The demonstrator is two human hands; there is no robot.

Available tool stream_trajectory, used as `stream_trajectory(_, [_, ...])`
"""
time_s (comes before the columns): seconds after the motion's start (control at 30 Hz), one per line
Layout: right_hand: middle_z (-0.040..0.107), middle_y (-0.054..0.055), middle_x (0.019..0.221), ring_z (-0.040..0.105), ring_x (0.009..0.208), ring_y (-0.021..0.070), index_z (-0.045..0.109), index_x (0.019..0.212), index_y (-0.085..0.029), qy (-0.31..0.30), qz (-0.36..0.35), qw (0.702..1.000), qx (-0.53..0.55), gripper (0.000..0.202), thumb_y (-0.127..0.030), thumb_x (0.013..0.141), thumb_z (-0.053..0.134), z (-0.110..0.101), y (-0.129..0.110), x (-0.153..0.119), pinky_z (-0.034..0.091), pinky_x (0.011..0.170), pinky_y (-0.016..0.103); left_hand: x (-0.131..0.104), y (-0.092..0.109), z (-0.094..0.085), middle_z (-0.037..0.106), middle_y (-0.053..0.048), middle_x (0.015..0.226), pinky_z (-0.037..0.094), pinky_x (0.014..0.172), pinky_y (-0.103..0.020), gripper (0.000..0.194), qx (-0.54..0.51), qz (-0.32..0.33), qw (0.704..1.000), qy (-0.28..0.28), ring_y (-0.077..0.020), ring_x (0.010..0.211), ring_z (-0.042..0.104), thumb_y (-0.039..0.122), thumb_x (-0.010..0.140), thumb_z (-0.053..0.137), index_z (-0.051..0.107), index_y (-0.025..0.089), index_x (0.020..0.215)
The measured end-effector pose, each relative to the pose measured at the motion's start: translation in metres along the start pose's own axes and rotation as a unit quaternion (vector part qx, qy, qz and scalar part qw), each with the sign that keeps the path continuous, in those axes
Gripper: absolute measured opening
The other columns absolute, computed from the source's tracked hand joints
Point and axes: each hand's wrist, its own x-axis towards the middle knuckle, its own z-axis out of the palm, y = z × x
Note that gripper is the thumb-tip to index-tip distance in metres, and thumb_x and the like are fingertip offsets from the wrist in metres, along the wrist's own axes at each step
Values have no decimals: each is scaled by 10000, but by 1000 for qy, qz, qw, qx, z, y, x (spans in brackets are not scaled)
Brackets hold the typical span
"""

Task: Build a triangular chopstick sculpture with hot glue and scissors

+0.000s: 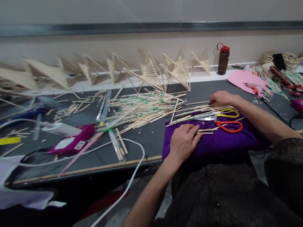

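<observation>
My left hand [184, 142] rests on a purple cloth [220, 145], its fingertips at the ends of short wooden sticks [207, 131]; whether it grips them is unclear. My right hand [221, 99] is at the back edge of the cloth, its fingers curled down over something dark and small that I cannot make out. Between the hands lie long sticks [184, 118] and scissors [209, 118] with one yellow and one red handle.
Wrapped sticks [144, 104] are heaped left of the cloth. Stick frames [175, 72] line the wall beside a bottle [223, 60]. A magenta power block [73, 140], white cable [139, 167] and glue gun [258, 90] lie around.
</observation>
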Motion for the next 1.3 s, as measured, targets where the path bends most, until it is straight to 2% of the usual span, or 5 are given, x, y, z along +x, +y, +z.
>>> stream_trajectory(0.6, [665, 27, 705, 525, 615, 144, 727, 722, -218, 17, -30, 991, 131, 91, -155, 699, 666, -4, 3, -9, 315, 598, 283, -2, -2, 1, 729, -86, 976, 476, 770, -361, 256, -41, 6, 999, 23, -234, 901, 645, 338, 928, 555, 721, 180, 1041])
stream_trajectory(0.83, [629, -4, 644, 483, 589, 99, 708, 772, -154, 41, -64, 939, 336, 211, -316, 803, 576, -11, 15, -27, 358, 594, 246, 10, -6, -13, 728, -69, 1023, 497, 907, -357, 226, -195, -61, 972, 119, -207, 979, 655, 298, 907, 568, 740, 220, 1032])
stream_trajectory(0.97, [665, 16, 652, 515, 576, 97, 723, 825, -161, 23, -65, 877, 475, 225, -369, 803, 639, -13, 10, -32, 395, 584, 244, 44, -14, -25, 742, -56, 987, 517, 863, -335, 243, -376, -181, 903, 106, -197, 920, 672, 333, 846, 624, 748, 204, 1010])
stream_trajectory(1.13, [667, 8, 632, 530, 546, 89, 719, 854, -162, -21, -93, 820, 564, 218, -370, 817, 664, -16, -6, -36, 411, 563, 235, 98, -16, -22, 747, -72, 939, 537, 670, -262, 393, -624, -313, 716, 6, -147, 747, 674, 345, 676, 796, 712, 158, 1012])
stream_trajectory(1.3, [675, 6, 609, 526, 505, 77, 704, 825, -136, -32, -110, 793, 599, 205, -331, 839, 644, -15, -19, -37, 409, 536, 215, 127, -12, -10, 714, -24, 735, 486, 542, -177, 315, -685, -321, 654, -15, -121, 677, 662, 339, 648, 832, 727, 149, 876])
